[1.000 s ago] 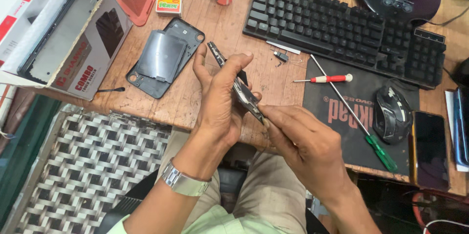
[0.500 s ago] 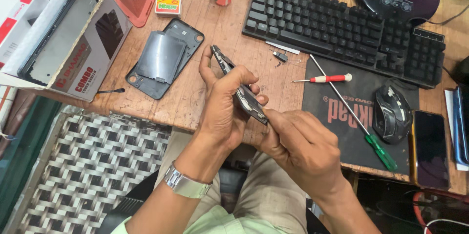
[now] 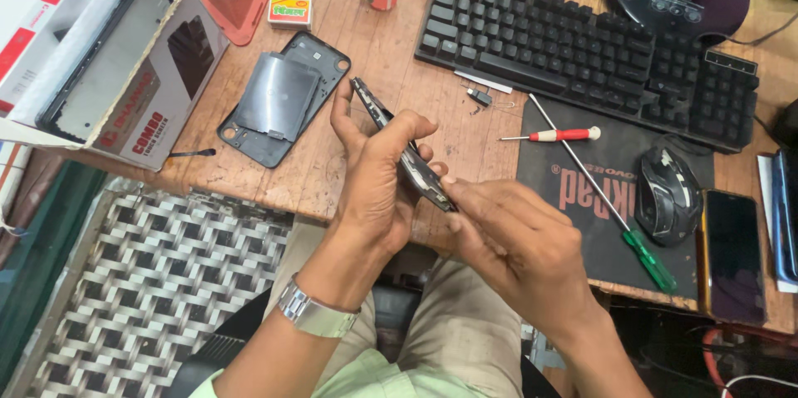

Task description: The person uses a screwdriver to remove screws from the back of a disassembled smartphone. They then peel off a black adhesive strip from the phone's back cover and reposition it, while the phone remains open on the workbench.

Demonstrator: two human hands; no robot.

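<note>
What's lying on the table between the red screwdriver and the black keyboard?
In the head view, between the red screwdriver and the black keyboard lie a thin white strip and a small dark part on bare wood.

The table (image 3: 349, 173) is worn, scratched wood. The back cover (image 3: 320, 61) looks like matt grey plastic. The wristwatch (image 3: 316, 315) is shiny metal, the mouse (image 3: 667, 194) glossy black.

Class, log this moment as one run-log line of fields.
left hand: grips phone body edge-on | right hand: fingertips at its lower end | desk: back cover, red screwdriver, green screwdriver
</note>
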